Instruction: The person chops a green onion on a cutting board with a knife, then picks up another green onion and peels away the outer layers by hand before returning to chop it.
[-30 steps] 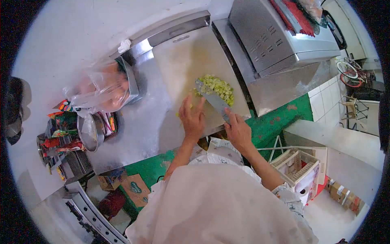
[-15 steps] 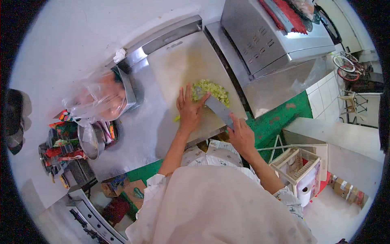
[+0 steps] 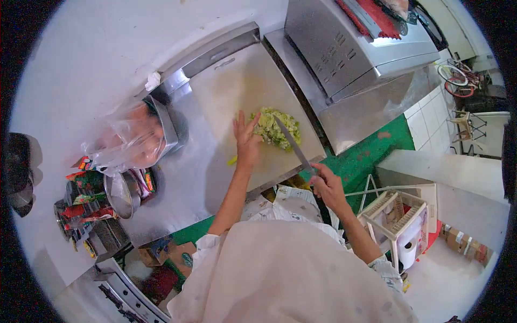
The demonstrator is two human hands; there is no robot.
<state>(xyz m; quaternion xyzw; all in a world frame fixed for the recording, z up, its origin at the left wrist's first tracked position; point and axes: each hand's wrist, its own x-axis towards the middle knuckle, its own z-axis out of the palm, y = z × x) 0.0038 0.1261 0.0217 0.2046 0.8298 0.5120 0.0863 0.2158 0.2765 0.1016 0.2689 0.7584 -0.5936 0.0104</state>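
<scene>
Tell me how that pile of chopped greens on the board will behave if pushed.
The chopped greens lie as loose small bits, so they would probably scatter rather than slide as one. They look light; the open left hand beside them likely herds them easily.

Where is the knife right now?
In the head view, the knife is in the right hand, its blade against the right side of the chopped greens on the cutting board.

A pale pinkish-white top (image 3: 291, 269), plain and loose, covers the shoulders and back. Its short sleeves end above the elbows in white cuffs with a small dark print, seen on the left sleeve (image 3: 207, 241) and the right sleeve (image 3: 383, 262). The forearms, left hand (image 3: 246, 141) and right hand (image 3: 326, 184) are bare.
</scene>
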